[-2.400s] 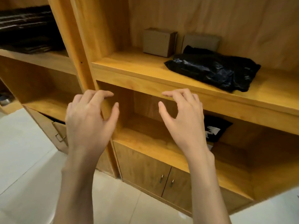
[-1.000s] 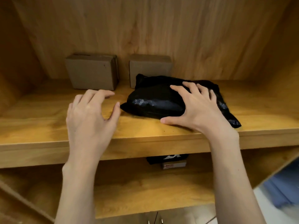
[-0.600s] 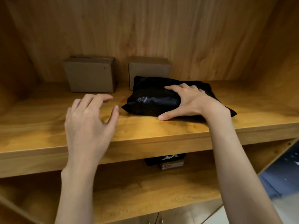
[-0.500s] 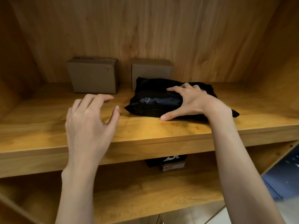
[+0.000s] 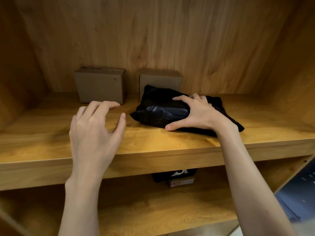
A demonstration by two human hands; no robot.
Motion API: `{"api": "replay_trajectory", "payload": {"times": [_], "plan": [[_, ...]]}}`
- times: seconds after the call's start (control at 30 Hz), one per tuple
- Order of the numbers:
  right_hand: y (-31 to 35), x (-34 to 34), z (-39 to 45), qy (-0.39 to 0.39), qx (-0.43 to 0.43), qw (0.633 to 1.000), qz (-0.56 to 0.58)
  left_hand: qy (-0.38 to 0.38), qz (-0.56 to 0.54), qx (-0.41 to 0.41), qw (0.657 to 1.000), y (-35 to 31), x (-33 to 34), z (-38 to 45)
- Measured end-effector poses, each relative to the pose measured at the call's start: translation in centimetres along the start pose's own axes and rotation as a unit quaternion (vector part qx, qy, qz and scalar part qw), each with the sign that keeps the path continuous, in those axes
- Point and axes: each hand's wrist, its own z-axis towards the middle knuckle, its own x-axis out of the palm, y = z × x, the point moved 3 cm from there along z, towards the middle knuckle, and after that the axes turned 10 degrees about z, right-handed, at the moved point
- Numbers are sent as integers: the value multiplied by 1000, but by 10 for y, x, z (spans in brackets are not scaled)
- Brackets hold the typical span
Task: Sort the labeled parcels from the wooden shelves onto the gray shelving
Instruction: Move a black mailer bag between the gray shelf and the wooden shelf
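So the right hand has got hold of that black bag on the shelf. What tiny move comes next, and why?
Probably lift the black bag slightly and draw it toward the shelf's front edge. The right hand already grips it, fingers over the top and thumb at its near edge, while it lies on the wooden shelf. The left hand hovers open and free to support it.

Warm, fairly dim indoor light, falling from above and in front onto the wooden shelf (image 5: 51,147). Brightest along the board's front lip; darker toward the back corners and left wall. Soft shadow beneath the right hand (image 5: 199,114) and under the black plastic parcel (image 5: 158,109), with a pale sheen of glare across its wrinkled film. Deep shade below the shelf, label print there illegible. Wide-angle bowing at the frame edges, side walls splayed outward. Slight softness overall; bluish blur at lower right.
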Motion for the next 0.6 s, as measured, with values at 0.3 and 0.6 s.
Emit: {"api": "replay_trajectory", "payload": {"times": [0.3, 0.6], "plan": [[34, -35, -28, -60, -6, 884, 464, -10, -20, -3, 1000, -6, -18, -2], [54, -46, -70, -35, -20, 757, 652, -23, -49, 23, 998, -14, -31, -6]]}}
